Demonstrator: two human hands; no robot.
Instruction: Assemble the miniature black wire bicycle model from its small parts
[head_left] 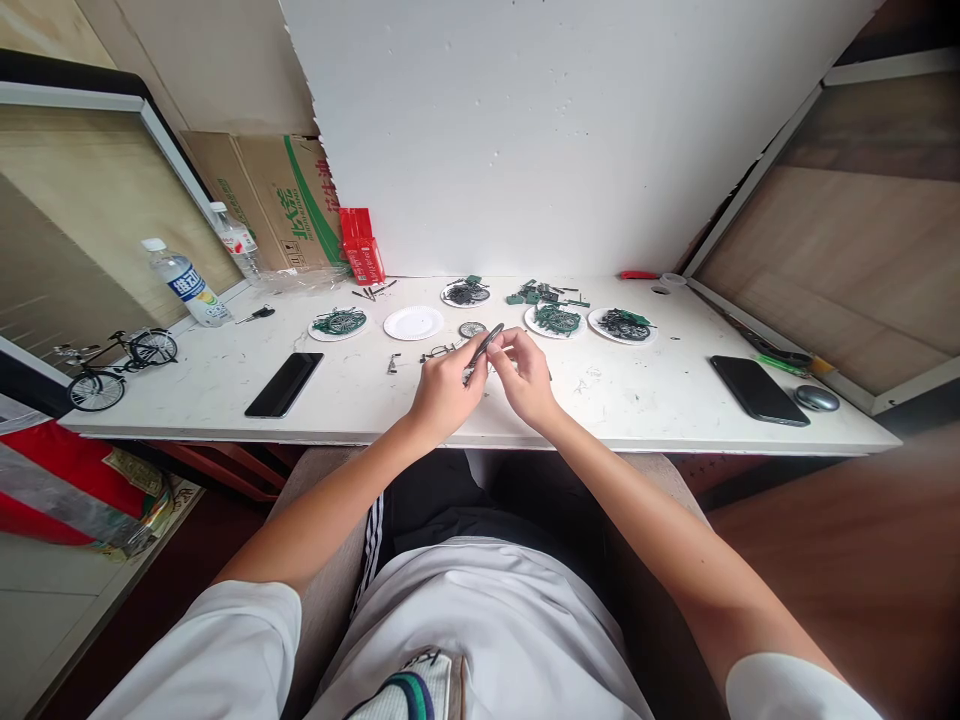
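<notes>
My left hand (450, 388) and my right hand (527, 375) meet above the front middle of the table. Between them is a thin dark part (491, 340), which looks like a miniature bicycle wheel seen nearly edge-on. The fingers of both hands are closed on it and cover much of it. Just beyond them a spoked toy wheel (472, 328) lies on the table, beside a small dark frame piece (437, 352) partly hidden by my left hand. A small metal-looking part (393, 364) lies farther left.
Plates of green and black parts (339, 322) (466, 292) (555, 320) (621, 325) stand around a bare white plate (414, 322). Loose green pieces (536, 293) lie behind. Phones (285, 385) (759, 390) flank my hands. An assembled model bicycle (124, 362) and bottles (189, 285) stand left.
</notes>
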